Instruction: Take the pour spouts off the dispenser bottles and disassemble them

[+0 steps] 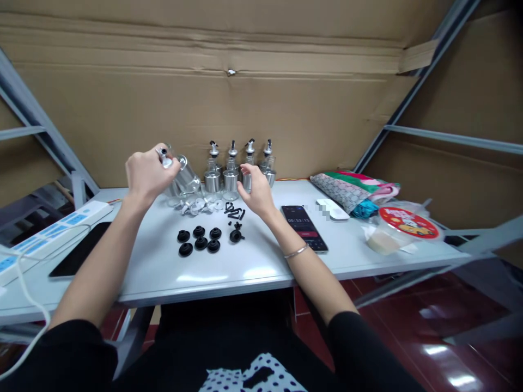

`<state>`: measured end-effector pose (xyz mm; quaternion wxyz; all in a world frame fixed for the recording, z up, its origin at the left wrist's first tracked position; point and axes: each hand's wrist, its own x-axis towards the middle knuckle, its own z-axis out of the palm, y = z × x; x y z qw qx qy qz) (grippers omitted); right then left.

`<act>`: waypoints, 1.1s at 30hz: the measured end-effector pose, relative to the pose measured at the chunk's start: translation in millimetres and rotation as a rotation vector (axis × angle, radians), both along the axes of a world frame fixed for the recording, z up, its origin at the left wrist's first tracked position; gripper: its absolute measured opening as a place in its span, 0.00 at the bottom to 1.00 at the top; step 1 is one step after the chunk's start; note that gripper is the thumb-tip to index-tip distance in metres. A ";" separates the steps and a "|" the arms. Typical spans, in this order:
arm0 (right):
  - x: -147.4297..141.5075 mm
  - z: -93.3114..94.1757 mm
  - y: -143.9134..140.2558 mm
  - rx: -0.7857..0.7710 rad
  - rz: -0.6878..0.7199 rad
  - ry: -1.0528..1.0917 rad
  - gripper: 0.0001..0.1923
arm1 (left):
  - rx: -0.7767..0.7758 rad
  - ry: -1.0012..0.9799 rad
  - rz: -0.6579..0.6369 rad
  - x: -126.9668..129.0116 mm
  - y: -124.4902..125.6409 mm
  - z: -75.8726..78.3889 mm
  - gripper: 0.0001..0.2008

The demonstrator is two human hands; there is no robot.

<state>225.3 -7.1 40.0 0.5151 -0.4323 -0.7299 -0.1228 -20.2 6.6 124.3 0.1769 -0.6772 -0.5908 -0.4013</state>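
My left hand (147, 173) is raised at the left, its fingers closed around the neck end of a tilted glass bottle (188, 177) with a metal sleeve. A silver pourer top (165, 158) with a dark opening shows at these fingers; whether it sits on the bottle I cannot tell. My right hand (258, 191) is open, thumb and fingers apart, in front of several upright sleeved bottles (231, 182). Pourer spouts (250, 145) top the back ones. Nearer me lie black rubber stoppers (201, 243), small black levers (233, 211) and clear-white plastic discs (199, 204).
A phone (304, 227) showing a timer lies right of my right forearm, with a white box (333, 210) beyond it. Farther right are a folded patterned bag (347, 190) and a red-lidded tub (408, 222). A power strip (53, 234) and a dark tablet (77, 251) lie left.
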 end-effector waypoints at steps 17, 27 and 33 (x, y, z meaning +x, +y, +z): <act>0.0 1.5 0.7 -0.084 -0.016 -0.067 0.15 | -0.013 0.008 -0.016 0.7 36.8 -5.9 0.09; 1.1 0.6 1.2 -0.052 0.006 -0.059 0.13 | 0.035 0.007 -0.082 2.5 51.1 -16.8 0.09; 2.1 -1.3 2.5 -0.024 0.037 -0.051 0.13 | -0.006 0.110 -0.026 4.9 37.8 -21.4 0.13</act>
